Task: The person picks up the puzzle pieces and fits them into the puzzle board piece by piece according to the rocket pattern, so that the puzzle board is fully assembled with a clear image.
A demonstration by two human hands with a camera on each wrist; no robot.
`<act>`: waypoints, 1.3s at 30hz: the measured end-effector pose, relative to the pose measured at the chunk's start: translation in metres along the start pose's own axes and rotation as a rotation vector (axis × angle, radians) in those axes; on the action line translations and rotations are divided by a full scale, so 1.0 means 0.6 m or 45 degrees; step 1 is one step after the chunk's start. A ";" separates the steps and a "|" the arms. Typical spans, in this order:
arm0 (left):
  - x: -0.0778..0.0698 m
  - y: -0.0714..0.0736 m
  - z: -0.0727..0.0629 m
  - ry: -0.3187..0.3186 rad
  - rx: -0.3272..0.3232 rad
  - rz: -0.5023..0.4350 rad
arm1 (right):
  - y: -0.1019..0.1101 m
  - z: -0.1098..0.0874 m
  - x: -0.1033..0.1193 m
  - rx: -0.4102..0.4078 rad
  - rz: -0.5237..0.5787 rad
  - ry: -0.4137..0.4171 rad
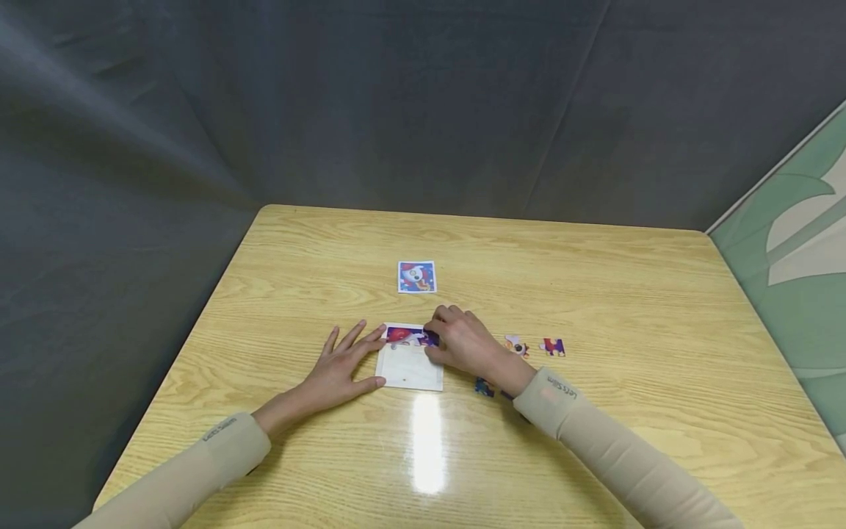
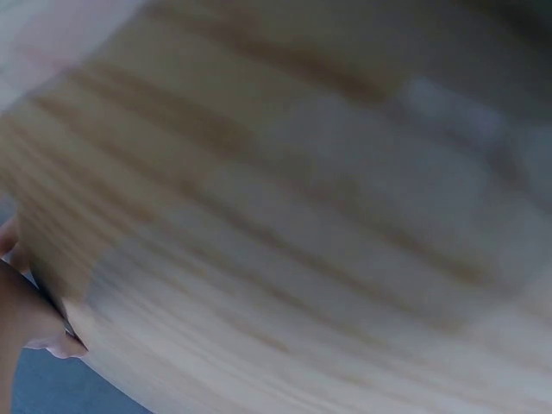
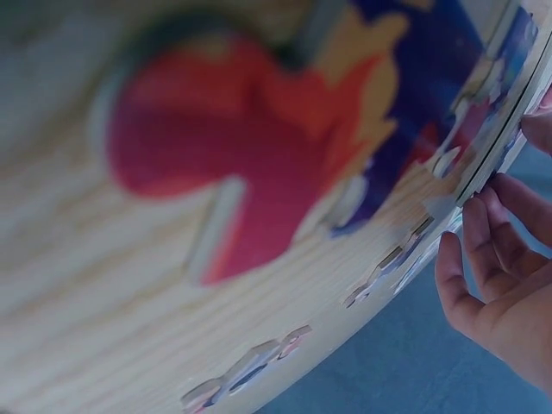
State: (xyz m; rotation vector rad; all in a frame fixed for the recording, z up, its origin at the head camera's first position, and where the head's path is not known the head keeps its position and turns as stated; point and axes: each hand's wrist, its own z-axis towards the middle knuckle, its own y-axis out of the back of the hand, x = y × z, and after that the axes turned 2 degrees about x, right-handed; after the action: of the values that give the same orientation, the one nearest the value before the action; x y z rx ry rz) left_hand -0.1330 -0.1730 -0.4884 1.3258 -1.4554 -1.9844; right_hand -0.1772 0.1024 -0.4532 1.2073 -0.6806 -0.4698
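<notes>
We're touching the tray (image 1: pixel 411 371) at nine o'clock, left hand (image 1: pixel 339 371) spread. Right hand (image 1: pixel 465 342) curled, we're covering two, grip unclear.

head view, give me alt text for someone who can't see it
A left hand lies spread at the left edge of a small white puzzle tray while the right hand works at its far right corner. Colourful pieces sit along the tray's far end. Loose pieces lie to the right on the wood-grain table, with a picture card beyond the tray.

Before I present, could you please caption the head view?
Left hand at one edge, right hand over a partly filled puzzle tray, picture card beyond, loose pieces at right.
</notes>
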 end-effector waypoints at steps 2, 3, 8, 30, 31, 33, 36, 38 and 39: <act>0.001 -0.001 0.000 0.000 0.000 0.003 | 0.000 -0.001 0.000 0.001 0.004 0.002; 0.001 -0.001 0.000 0.000 0.000 0.005 | 0.000 -0.001 0.000 0.003 0.007 0.002; 0.001 -0.001 0.000 0.000 0.000 0.004 | -0.001 -0.001 -0.001 -0.005 -0.005 0.005; 0.002 -0.001 0.002 0.014 -0.002 0.018 | -0.001 -0.001 0.002 -0.036 0.003 -0.008; 0.002 -0.002 0.002 0.013 -0.001 0.021 | -0.001 -0.001 0.002 -0.034 0.007 -0.006; 0.001 -0.002 0.001 0.012 -0.001 0.022 | -0.002 -0.002 0.003 -0.025 0.012 -0.009; 0.001 -0.002 0.000 0.012 0.001 0.026 | -0.002 -0.002 0.004 -0.006 0.018 -0.017; 0.001 -0.003 0.000 0.012 0.003 0.029 | -0.001 -0.002 0.003 -0.001 0.020 -0.021; 0.001 -0.003 0.001 0.012 0.004 0.031 | -0.001 -0.002 0.003 0.000 0.023 -0.022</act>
State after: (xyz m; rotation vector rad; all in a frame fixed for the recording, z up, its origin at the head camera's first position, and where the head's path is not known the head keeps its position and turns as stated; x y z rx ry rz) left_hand -0.1332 -0.1726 -0.4900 1.3115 -1.4640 -1.9587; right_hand -0.1750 0.1020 -0.4536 1.1972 -0.7057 -0.4661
